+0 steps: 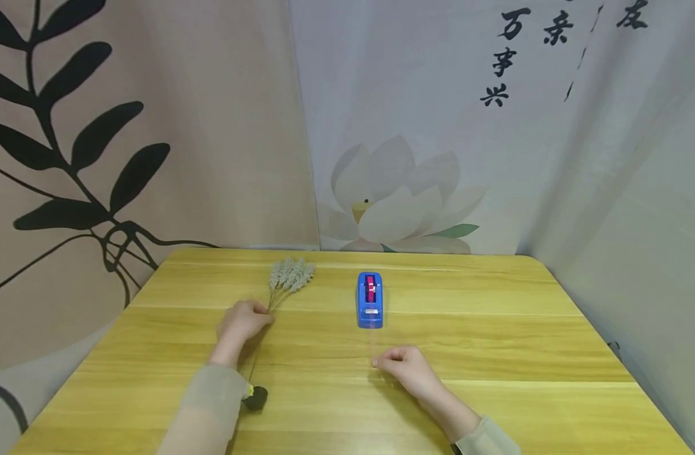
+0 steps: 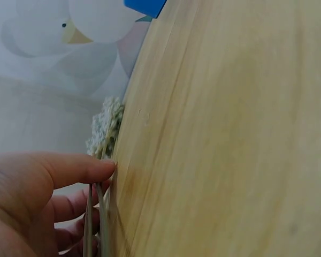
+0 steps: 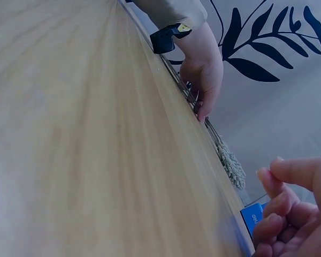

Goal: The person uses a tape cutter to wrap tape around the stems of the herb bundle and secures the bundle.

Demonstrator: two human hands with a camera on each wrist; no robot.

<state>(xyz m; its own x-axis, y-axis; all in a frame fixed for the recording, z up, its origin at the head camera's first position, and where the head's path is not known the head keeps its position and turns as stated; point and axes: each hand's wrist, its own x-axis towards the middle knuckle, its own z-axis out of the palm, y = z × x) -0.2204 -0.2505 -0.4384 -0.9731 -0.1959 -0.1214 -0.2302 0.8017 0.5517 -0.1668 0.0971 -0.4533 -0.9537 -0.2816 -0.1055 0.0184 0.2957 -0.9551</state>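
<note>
My left hand [image 1: 242, 323] pinches the thin stems of a bunch of dried flowers [image 1: 290, 275] with pale grey-green heads, lying on the table left of centre. Close up in the left wrist view, the stems [image 2: 89, 225] pass between thumb and fingers. A blue tape dispenser [image 1: 370, 320] with a red roll [image 1: 371, 288] stands near the middle. From its front a faint, clear strip of tape [image 1: 373, 344] stretches toward me. My right hand [image 1: 409, 373] pinches the strip's near end between thumb and forefinger; in the right wrist view the other fingers are curled and the tape is hardly visible.
The wooden table [image 1: 524, 354] reaches back to a curtain [image 1: 239, 126] printed with leaves, a lotus and writing. A dark wrist device [image 1: 255, 399] sits at my left cuff, above the stems' lower part.
</note>
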